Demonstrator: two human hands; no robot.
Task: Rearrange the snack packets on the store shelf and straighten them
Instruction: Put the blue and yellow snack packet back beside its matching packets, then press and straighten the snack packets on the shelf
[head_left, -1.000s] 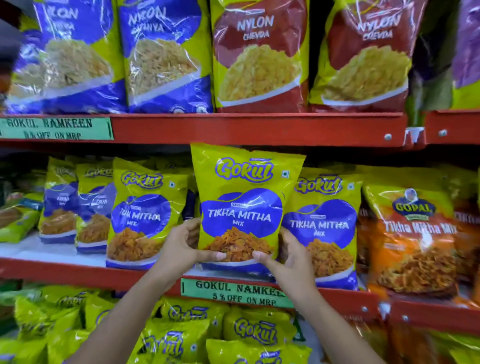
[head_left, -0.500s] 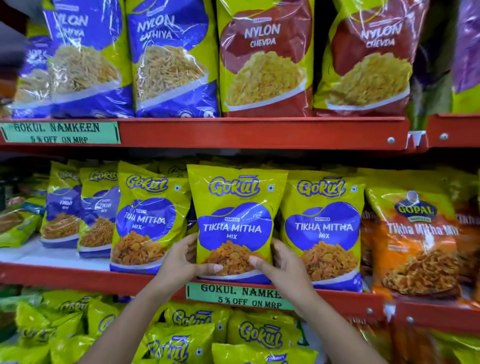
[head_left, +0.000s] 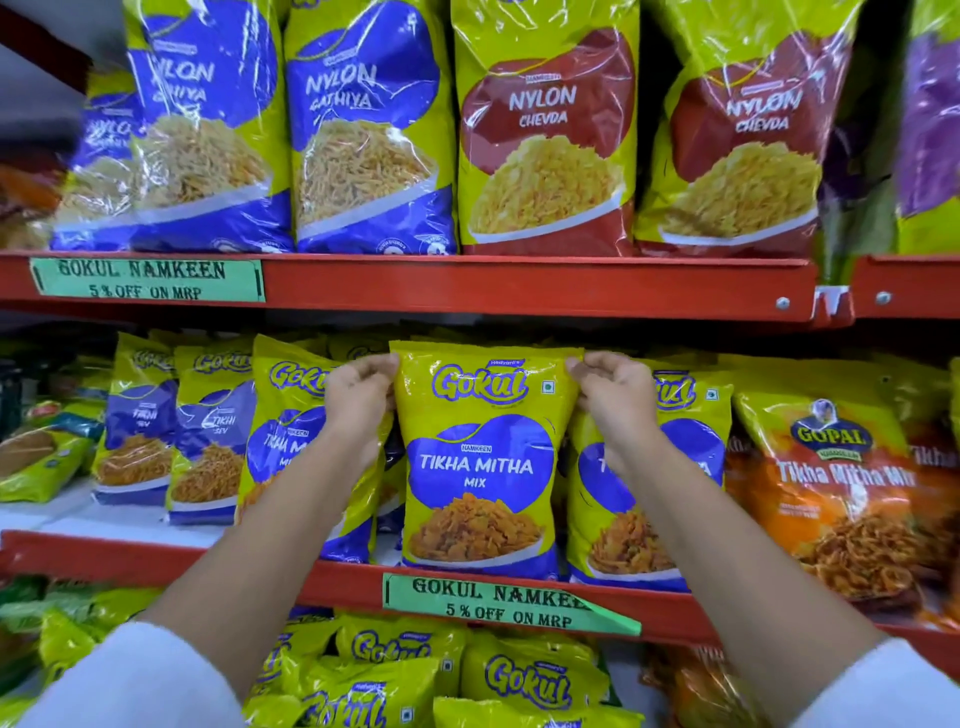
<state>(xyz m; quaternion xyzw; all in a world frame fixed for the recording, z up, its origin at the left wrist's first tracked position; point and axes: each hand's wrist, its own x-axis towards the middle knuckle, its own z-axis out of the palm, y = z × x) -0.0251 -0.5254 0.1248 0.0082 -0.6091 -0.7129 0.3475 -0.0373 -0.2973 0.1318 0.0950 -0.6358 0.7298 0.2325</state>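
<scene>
— What does the middle packet (head_left: 480, 462) say?
— "Gokul", then "Namkeen", "Tikha Mitha Mix".
— And the orange packet (head_left: 841, 499) to its right?
— "Gopal", "Tikha Mitha Mix".
— Up top?
— Two blue packets (head_left: 363, 130) read "Nylon Gathiya"; two red packets (head_left: 543, 135) read "Nylon Chevda".
— The green shelf tags (head_left: 498, 603)?
— Both read "Gokul Namkeen, 5 % off on MRP".
— Left of the middle row?
— A packet (head_left: 208, 436) reading "Tikhi Sev".
</scene>
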